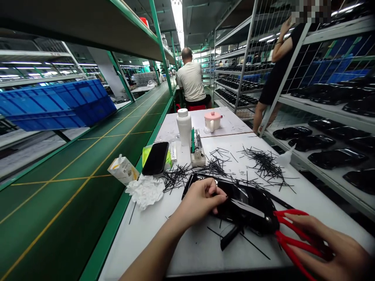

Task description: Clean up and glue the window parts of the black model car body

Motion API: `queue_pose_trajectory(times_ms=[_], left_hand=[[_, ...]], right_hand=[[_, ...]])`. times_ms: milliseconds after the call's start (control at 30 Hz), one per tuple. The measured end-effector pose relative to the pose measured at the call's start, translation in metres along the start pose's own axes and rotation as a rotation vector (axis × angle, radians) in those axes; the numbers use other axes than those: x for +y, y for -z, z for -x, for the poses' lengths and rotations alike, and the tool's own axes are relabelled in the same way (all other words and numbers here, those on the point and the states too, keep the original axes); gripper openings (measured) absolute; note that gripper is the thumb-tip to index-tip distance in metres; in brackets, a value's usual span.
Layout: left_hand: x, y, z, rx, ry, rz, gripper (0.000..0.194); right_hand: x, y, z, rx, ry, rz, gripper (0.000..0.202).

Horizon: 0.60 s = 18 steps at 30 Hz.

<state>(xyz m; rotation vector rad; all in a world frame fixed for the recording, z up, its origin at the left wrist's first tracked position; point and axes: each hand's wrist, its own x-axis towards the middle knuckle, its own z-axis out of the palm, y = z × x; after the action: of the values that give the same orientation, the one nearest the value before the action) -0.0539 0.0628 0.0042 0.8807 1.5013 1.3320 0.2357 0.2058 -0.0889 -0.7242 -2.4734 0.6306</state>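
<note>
A glossy black model car body lies on the white table in front of me. My left hand is over its left part, thumb and fingers pinched together; a tiny dark bit shows at the thumb tip, too small to name. My right hand has its fingers through the red handles of a pair of scissors. Their silver blades point left across the car body, toward my left fingertips. A dark flat piece sticks out below the car body, beside several thin black strips.
Piles of thin black strips lie beyond the car body. Further back stand a white bottle and a lidded cup. A phone, crumpled tissue and drink carton sit left, beside a green conveyor. Racks line the right.
</note>
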Motion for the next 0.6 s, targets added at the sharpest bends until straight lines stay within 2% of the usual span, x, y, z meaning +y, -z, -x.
queue_pose_trajectory(times_ms=[200,400,600], left_hand=[[0.001,0.0,0.001,-0.015,0.005,-0.012,0.042],[0.002,-0.001,0.002,-0.007,0.004,-0.016,0.042],[0.002,-0.001,0.002,-0.009,0.007,-0.017,0.041]], right_hand=[[-0.011,-0.008,-0.009,-0.032,-0.036,-0.093,0.037],[-0.011,-0.012,-0.01,-0.076,-0.03,-0.136,0.033],[-0.006,-0.014,-0.004,-0.06,-0.018,-0.122,0.036]])
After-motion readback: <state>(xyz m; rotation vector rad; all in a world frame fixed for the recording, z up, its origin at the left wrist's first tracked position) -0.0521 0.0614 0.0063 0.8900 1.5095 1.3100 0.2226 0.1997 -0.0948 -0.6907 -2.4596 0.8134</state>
